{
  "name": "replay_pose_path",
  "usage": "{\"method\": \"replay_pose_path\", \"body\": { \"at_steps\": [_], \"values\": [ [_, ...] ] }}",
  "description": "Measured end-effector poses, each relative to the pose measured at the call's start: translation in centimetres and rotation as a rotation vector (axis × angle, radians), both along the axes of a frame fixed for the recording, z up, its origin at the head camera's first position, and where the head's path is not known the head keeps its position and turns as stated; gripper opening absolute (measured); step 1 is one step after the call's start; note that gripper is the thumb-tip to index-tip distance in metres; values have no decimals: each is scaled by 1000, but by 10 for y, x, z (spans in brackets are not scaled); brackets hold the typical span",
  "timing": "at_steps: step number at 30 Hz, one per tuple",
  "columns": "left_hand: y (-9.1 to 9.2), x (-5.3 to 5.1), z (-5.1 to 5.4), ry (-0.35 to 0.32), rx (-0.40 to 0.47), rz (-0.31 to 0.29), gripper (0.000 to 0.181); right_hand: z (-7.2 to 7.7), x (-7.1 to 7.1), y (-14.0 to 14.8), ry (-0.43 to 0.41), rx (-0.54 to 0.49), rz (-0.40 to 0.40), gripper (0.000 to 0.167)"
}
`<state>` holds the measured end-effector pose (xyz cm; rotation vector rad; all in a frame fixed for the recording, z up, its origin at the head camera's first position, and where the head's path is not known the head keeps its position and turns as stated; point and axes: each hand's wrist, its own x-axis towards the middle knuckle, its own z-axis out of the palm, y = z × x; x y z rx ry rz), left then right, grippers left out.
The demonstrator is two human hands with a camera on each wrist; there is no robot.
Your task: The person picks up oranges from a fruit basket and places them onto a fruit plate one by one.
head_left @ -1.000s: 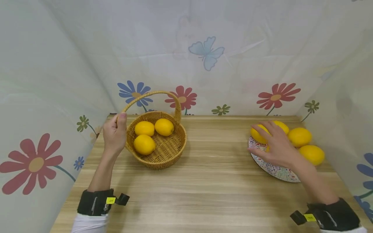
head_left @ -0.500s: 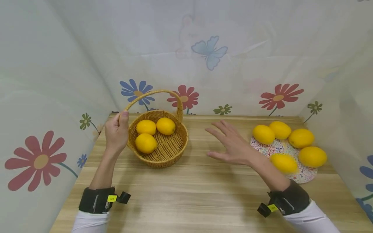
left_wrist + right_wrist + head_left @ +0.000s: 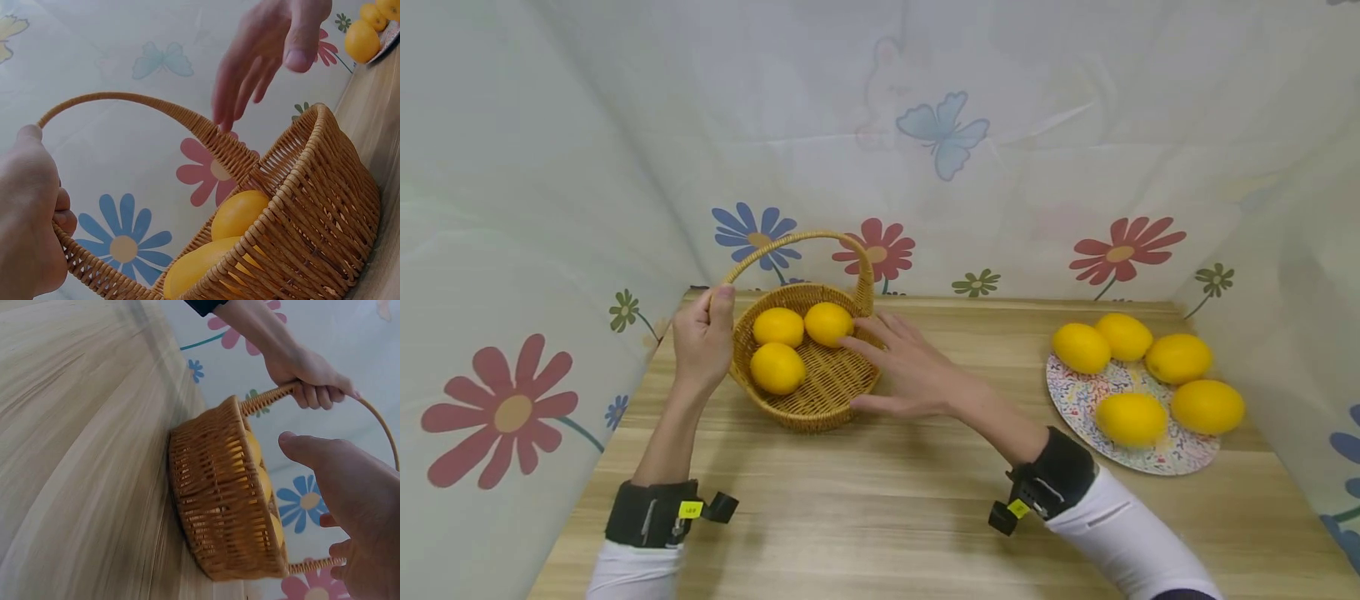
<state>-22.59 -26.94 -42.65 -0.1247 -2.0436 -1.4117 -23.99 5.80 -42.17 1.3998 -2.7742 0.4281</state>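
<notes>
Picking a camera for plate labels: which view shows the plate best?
Head: it looks down on the plate, showing its near rim and patterned face, though five lemons hide parts. Left wrist catches only an upper-right sliver, cut by the frame; right wrist doesn't show it.

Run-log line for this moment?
left grip: holds basket handle | right grip: empty, over right side of basket | basket: three lemons | plate: five lemons

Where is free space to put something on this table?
Bare table: before the basket, between both forearms; also beyond the right forearm, between basket and plate. Crowded: the plate with five lemons; the basket with three lemons, the right hand at its rim.
</notes>
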Motion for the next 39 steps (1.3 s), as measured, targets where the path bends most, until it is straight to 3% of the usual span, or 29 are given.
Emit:
{"method": "replay_pose_path", "body": {
  "at_steps": [10, 17, 30, 39],
  "values": [
    [1, 1, 2, 5, -6, 16, 58, 10, -15, -58, -23, 57, 98, 80],
    [0, 1, 2, 7, -16, 16, 56, 12, -21, -93, -51, 127, 111, 80],
    [1, -1, 0, 11, -17, 12, 55, -6, -25, -145, -231, 204, 52, 77],
    [1, 0, 0, -6, -20, 31, 54, -19, -27, -156, -168, 205, 76, 72]
  ]
}}
